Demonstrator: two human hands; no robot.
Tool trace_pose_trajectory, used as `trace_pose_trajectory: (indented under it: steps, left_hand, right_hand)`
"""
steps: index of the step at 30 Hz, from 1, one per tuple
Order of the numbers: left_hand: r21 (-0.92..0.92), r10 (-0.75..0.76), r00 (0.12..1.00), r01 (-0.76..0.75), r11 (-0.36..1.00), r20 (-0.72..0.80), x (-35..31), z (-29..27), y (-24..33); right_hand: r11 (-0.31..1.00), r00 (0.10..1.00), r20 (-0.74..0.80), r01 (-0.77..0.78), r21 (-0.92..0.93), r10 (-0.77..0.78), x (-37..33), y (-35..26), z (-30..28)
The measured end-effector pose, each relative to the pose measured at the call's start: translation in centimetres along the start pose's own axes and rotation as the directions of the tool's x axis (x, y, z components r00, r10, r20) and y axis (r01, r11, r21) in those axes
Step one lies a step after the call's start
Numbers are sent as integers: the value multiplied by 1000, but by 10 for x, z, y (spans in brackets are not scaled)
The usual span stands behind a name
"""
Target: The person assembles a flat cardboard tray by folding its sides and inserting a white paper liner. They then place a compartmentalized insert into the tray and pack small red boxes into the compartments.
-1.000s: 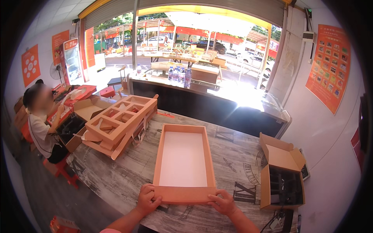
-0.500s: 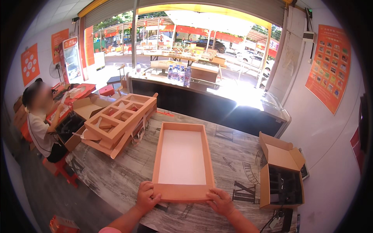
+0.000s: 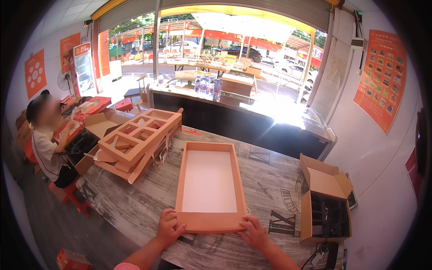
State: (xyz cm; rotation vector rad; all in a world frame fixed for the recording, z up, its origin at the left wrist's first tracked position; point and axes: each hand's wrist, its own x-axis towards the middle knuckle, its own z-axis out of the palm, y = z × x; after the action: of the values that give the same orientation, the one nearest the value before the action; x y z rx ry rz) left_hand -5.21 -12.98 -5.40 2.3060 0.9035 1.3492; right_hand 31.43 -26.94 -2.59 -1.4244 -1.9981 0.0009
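A shallow orange-brown cardboard box [image 3: 211, 222] with a white inner bottom lies on the table in front of me, its long sides running away from me. My left hand [image 3: 169, 227] grips its near left corner, the thumb on the front wall and the fingers curled round the side. At the near right corner my right hand [image 3: 254, 231] grips it in the same way. Nothing lies inside the box.
Stacked cardboard inserts with compartments [image 3: 139, 135] stand at the left of the wood-patterned table [image 3: 265, 198]. An open carton [image 3: 325, 216] with black contents sits at the right. Beyond are a counter [image 3: 225, 114] and water bottles [image 3: 207, 86]. A person [image 3: 47, 148] sits far left.
The cardboard box has shifted slightly to the left, most plainly along its right side. Both hands keep their hold on its near corners.
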Motion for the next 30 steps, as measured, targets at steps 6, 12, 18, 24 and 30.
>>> trace_pose_trajectory:
  steps: [6,12,18,24,30]
  left_hand:
    - [-1,-2,1000,2,1000,5,0,-1,-2]
    - [-5,-8,1000,8,1000,6,1,-2,-4]
    - [5,-3,1000,3,1000,0,-1,-2,-10]
    - [37,26,999,-24,999,-40,-6,-2,-14]
    - [-59,-109,989,103,993,-100,0,-8,2]
  right_hand:
    - [1000,1000,1,10,0,-10,18,-3,-3]
    - [998,996,79,39,56,-44,30,14,-2]
    - [987,967,254,62,-150,-22,33,15,-4]
    - [956,948,316,121,-266,-32,28,4,-5]
    - [943,939,344,115,-313,-1,30,-13,-6]
